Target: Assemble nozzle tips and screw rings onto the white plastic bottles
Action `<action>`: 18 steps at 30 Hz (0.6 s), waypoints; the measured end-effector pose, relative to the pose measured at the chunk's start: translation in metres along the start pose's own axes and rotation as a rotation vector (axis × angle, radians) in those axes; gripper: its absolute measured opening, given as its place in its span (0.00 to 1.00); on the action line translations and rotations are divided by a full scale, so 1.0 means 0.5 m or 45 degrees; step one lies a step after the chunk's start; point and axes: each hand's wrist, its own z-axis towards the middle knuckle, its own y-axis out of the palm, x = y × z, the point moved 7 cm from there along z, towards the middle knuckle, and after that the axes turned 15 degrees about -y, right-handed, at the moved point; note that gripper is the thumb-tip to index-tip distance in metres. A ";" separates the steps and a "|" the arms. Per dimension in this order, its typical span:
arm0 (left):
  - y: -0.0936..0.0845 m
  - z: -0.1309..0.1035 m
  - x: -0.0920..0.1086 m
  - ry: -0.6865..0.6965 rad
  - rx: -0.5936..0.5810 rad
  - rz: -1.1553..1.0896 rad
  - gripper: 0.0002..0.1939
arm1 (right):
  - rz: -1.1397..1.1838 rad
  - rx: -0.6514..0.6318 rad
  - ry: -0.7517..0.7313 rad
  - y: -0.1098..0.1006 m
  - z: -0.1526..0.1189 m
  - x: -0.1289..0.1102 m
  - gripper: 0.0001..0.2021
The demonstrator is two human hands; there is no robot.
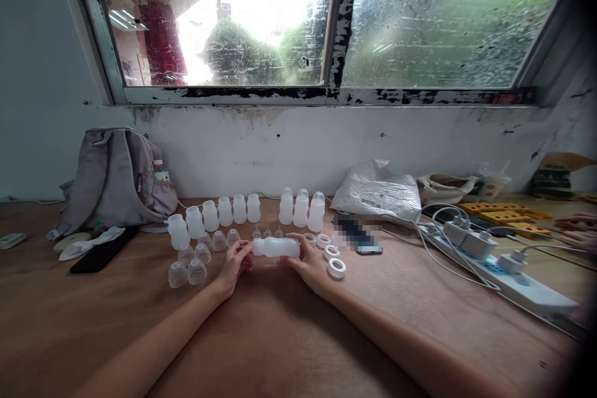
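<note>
A frosted white bottle (277, 247) lies sideways between my hands above the table. My left hand (234, 266) pinches its neck end, on the left. My right hand (308, 261) is wrapped round its base. Behind and to the left stands a row of open bottles (211, 216). Clear domed caps (196, 270) sit in front of that row. Three capped bottles (301, 208) stand behind my right hand. White rings (336, 268) lie just right of it, and small clear teats (267, 232) are partly hidden behind the held bottle.
A grey backpack (112, 177) and a black flat item (103, 250) are at the left. At the right are a silvery bag (379, 189), a phone (370, 250), a power strip (536, 293) with cables, yellow trays (504, 214) and another person's hand (578, 224).
</note>
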 end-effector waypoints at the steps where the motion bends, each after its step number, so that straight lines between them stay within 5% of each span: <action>1: 0.000 0.000 0.001 0.003 -0.001 -0.004 0.14 | 0.010 -0.004 -0.002 0.001 0.000 -0.003 0.20; 18: 0.000 -0.010 0.017 0.079 0.119 0.069 0.17 | 0.044 -0.061 -0.004 0.009 0.001 0.006 0.20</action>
